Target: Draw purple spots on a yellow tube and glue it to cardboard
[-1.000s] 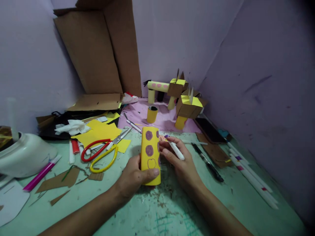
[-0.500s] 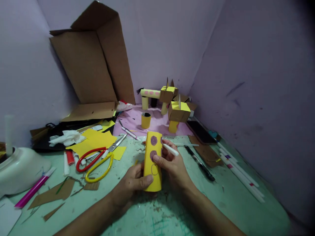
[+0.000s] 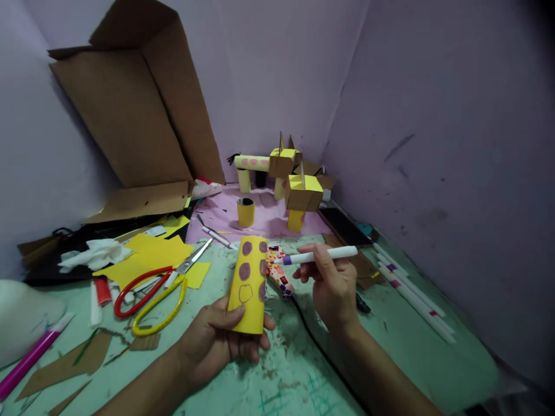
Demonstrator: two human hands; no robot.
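Note:
My left hand (image 3: pixel 212 335) is closed around the lower end of a yellow paper tube (image 3: pixel 251 289), thumb on its front. Filled purple-brown spots run down the tube, and one spot near the thumb is only an outline. To the right, my right hand (image 3: pixel 336 283) grips a white marker (image 3: pixel 318 254) with a purple band, its tip pointing left towards the tube but apart from it. Behind the tube and marker lies a patterned, colourful glue gun-like device (image 3: pixel 281 280) with a black cord, partly hidden.
Red-and-yellow-handled scissors (image 3: pixel 167 289) lie left on yellow paper (image 3: pixel 151 254). Giraffe-like cardboard figures (image 3: pixel 303 193) and a short yellow tube (image 3: pixel 245 214) stand at the back. White markers (image 3: pixel 411 294) lie right. A folded cardboard box (image 3: pixel 125 110) leans on the wall.
My right hand has come off the tube and moved right, the marker now pointing left. The tube has tilted slightly in my left hand. The view has shifted, uncovering the patterned device.

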